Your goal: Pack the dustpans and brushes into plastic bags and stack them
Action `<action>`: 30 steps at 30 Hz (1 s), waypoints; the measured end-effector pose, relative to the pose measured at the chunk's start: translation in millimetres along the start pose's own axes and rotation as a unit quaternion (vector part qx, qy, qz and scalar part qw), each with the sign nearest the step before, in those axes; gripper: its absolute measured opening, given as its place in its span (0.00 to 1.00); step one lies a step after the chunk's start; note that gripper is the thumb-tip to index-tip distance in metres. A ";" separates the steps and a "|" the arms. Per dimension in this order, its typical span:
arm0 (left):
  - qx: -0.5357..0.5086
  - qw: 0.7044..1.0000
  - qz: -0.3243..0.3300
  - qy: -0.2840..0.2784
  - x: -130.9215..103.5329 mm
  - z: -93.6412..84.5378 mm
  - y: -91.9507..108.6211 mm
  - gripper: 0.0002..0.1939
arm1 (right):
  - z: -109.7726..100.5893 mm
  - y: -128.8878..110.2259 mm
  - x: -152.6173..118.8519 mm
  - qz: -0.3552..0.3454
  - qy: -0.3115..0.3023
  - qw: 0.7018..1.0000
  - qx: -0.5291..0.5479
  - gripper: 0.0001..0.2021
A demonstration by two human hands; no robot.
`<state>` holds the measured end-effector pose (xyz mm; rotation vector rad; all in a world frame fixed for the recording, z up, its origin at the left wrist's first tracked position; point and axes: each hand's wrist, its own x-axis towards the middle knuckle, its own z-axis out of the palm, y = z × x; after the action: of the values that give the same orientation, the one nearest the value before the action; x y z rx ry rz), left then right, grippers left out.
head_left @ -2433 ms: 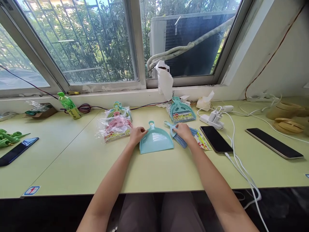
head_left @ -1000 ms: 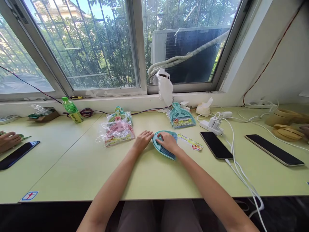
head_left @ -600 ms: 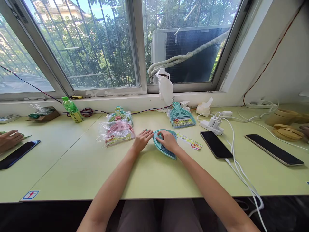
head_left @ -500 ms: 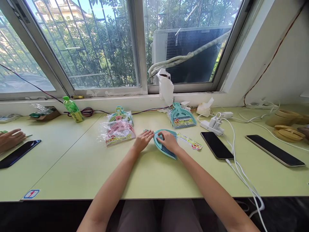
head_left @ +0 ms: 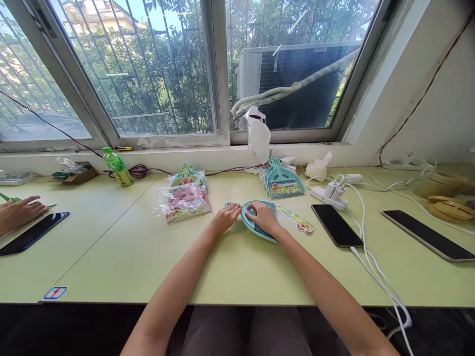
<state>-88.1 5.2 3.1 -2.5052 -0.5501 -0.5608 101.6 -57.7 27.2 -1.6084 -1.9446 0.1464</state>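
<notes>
A small teal dustpan (head_left: 265, 234) lies on the table in front of me, its handle to the left and a dark-bristled brush in its pan. My left hand (head_left: 227, 217) is closed over the handle end, fingers straight and close together. Across the middle of the pan rests my right hand (head_left: 262, 217), thumb and fingers bent around the brush; the fingertips' exact hold is partly hidden. Just right of the dustpan lies a printed card strip (head_left: 297, 219).
Wrapped pink and green dustpan sets (head_left: 187, 200) lie left of my hands, a wrapped teal set (head_left: 284, 180) behind. A phone (head_left: 336, 225), power strip (head_left: 329, 197) and white cables are at right, with another phone (head_left: 426, 235) beyond. Another person's hand (head_left: 22, 212) is at far left.
The whole view has shifted slightly to the right in the picture. Both hands stay in nearly the same place on the dustpan.
</notes>
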 end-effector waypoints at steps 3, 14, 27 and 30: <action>0.003 1.000 0.005 -0.005 0.8 -1.3 0.6 0.15 | -1.0 -0.4 -0.2 0.000 -0.004 1.000 -0.003 0.06; 0.054 0.997 -0.056 0.017 -0.6 -3.9 -2.0 0.18 | -2.1 -4.5 -1.8 -0.009 -0.006 1.000 -0.002 0.07; 0.122 0.992 -0.014 0.010 1.8 -7.1 -7.7 0.18 | -4.8 -6.3 -0.5 -0.010 0.018 0.999 0.028 0.07; 0.105 0.994 0.004 0.026 0.3 -6.9 -10.8 0.17 | -6.4 -5.1 0.6 -0.006 0.013 0.999 0.045 0.07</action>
<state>-95.0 9.9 12.8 -2.2870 -0.5488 -0.5329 100.5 -60.2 34.8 -1.5336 -1.9009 0.2040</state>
